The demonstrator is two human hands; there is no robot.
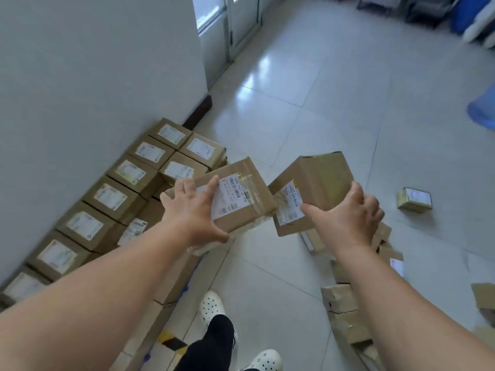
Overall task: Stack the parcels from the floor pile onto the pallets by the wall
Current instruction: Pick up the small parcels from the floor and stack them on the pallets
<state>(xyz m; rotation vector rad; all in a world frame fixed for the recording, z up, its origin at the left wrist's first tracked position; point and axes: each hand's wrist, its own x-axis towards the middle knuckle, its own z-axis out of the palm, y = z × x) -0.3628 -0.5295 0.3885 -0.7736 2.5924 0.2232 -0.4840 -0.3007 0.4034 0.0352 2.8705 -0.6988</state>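
Along the left wall [93, 76], stacked parcels [107, 195] fill two rows. The left hand [191, 210] has a curled grip on the left carton [241, 199], and the right hand [348, 210] on the right carton [318, 178]. A floor pile [345, 311] is left at near right.

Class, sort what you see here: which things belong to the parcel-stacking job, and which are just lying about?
Job: left-held parcel, right-held parcel, stacked parcels by the wall, floor pile, lone small parcel.
Lying about: blue object at right edge, glass door.

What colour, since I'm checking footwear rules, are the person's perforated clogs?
White; the perforated clogs show best in the head view.
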